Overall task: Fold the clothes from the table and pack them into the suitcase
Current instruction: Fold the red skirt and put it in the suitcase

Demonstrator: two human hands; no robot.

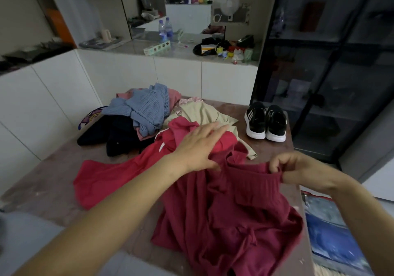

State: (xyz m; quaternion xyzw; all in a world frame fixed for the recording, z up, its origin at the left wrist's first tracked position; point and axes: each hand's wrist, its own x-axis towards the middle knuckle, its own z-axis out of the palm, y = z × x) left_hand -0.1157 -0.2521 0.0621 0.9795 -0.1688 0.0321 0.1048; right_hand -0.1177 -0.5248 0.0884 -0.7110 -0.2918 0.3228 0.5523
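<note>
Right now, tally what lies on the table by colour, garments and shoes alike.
Red: 2, a maroon garment and a brighter red garment
Blue knit garment: 1
Beige garment: 1
Pink garment, partly buried: 1
Dark heap, pieces unclear: 1
Purple patterned piece, left edge: 1
Black shoes: 2
Total: 9

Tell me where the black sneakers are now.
Head view: the black sneakers stand at the table's far right corner, right of the beige garment.

Bare on both sides as far as seen: slim forearms running into the bare left hand (198,148) and bare right hand (292,165), fingers long and slender.
</note>
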